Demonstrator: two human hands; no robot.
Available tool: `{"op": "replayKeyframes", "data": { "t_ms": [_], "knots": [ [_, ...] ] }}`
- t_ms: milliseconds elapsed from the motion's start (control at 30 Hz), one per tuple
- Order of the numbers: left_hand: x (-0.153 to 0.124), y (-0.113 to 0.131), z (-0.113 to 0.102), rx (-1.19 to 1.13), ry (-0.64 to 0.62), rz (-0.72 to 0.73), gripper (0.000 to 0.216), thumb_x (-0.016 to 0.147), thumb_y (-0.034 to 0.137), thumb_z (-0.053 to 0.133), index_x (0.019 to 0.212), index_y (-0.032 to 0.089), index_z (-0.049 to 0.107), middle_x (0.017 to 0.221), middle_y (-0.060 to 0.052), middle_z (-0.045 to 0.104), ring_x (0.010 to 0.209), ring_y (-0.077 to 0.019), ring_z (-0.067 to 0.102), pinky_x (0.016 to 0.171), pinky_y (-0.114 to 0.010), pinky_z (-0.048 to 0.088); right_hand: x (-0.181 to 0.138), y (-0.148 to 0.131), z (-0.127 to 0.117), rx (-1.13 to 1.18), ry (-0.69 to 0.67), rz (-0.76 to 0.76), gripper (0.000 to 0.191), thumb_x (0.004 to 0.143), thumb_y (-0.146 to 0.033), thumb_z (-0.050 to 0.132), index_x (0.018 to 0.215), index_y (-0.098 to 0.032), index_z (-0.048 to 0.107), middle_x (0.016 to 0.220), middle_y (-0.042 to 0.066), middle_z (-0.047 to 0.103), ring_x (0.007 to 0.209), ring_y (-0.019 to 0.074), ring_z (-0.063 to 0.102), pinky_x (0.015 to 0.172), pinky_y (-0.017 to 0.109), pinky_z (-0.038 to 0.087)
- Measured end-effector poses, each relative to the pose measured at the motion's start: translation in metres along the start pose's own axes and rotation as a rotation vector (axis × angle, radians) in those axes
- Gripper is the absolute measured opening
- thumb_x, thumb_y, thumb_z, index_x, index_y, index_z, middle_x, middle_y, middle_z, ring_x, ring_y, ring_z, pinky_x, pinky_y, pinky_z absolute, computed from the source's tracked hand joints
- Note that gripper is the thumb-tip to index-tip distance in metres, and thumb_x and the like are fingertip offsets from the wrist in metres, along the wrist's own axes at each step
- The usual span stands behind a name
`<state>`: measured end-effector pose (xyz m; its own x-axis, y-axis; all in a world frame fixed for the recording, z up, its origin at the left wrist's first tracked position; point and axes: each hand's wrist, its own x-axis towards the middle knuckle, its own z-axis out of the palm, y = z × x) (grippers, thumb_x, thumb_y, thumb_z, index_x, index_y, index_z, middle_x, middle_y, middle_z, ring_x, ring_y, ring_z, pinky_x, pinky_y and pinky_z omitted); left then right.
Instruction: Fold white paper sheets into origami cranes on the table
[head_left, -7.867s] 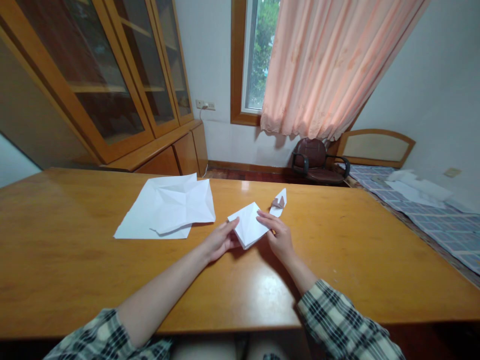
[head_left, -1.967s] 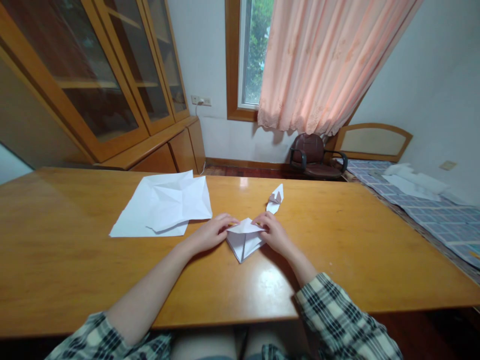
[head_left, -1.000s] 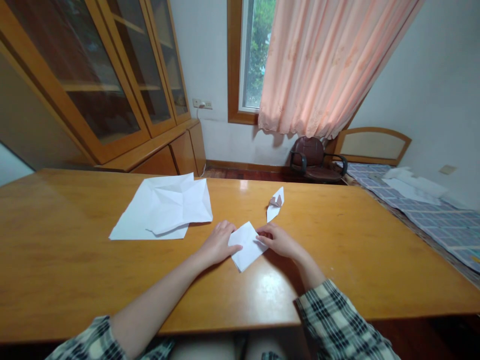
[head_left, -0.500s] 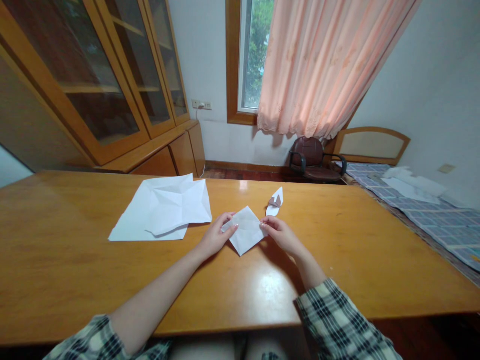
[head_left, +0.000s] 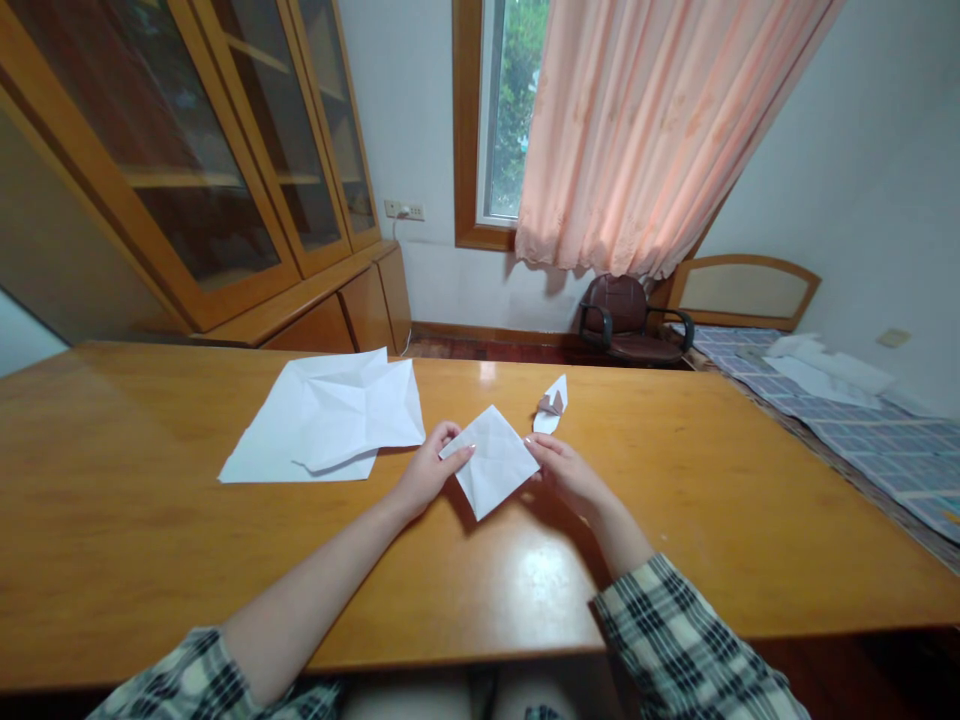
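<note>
Between left hand (head_left: 427, 474) and right hand (head_left: 568, 476), folded white paper (head_left: 492, 462) was pinched at its left corner and, seemingly, its right; just beyond the right grip lay a small folded piece (head_left: 551, 406).

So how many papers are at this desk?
4 visible: the folded square held by the left hand and right hand, the small white-and-brown piece beyond the right hand, and a creased sheet overlapping a flat sheet. More may lie underneath.
</note>
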<state>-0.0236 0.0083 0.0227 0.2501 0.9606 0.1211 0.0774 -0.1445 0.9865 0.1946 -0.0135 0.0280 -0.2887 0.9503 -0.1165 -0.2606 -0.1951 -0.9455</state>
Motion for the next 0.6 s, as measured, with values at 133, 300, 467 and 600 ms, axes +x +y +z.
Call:
{"op": "replayKeyframes", "data": {
  "t_ms": [133, 300, 467, 600],
  "knots": [
    [-0.001, 0.002, 0.001, -0.083, -0.023, -0.03, 0.035, 0.075, 0.047, 0.062, 0.083, 0.02, 0.042, 0.074, 0.004, 0.049, 0.068, -0.012, 0.048, 0.063, -0.021, 0.038, 0.001, 0.004, 0.0, -0.03, 0.009, -0.037, 0.029, 0.076, -0.047, 0.066, 0.081, -0.019, 0.061, 0.07, -0.001, 0.054, 0.063, 0.0104, 0.049, 0.058, 0.022, 0.039],
    [-0.002, 0.0, 0.003, -0.104, -0.049, -0.045, 0.037, 0.074, 0.049, 0.063, 0.083, 0.02, 0.041, 0.073, 0.004, 0.05, 0.066, -0.0118, 0.049, 0.061, -0.021, 0.039, 0.0, 0.001, 0.002, -0.231, 0.033, -0.167, 0.033, 0.072, -0.047, 0.068, 0.085, -0.018, 0.064, 0.075, 0.001, 0.061, 0.067, 0.0131, 0.053, 0.063, 0.024, 0.041],
    [0.0, -0.011, 0.01, 0.08, -0.034, 0.073, 0.028, 0.077, 0.043, 0.061, 0.084, 0.018, 0.049, 0.081, 0.0, 0.055, 0.078, -0.0154, 0.054, 0.069, -0.026, 0.045, 0.001, 0.004, 0.01, -0.29, 0.022, -0.176, 0.03, 0.067, -0.043, 0.07, 0.079, -0.016, 0.062, 0.071, 0.0, 0.06, 0.064, 0.013, 0.051, 0.06, 0.024, 0.038],
    [-0.004, -0.013, 0.015, 0.362, 0.21, 0.288, 0.038, 0.075, 0.035, 0.065, 0.107, 0.02, 0.052, 0.117, -0.008, 0.049, 0.109, -0.0218, 0.049, 0.089, -0.033, 0.043, 0.004, 0.01, 0.019, -0.478, 0.12, -0.271, 0.025, 0.07, -0.041, 0.067, 0.074, -0.017, 0.059, 0.064, -0.002, 0.053, 0.061, 0.0121, 0.046, 0.057, 0.023, 0.035]
  ]
}}
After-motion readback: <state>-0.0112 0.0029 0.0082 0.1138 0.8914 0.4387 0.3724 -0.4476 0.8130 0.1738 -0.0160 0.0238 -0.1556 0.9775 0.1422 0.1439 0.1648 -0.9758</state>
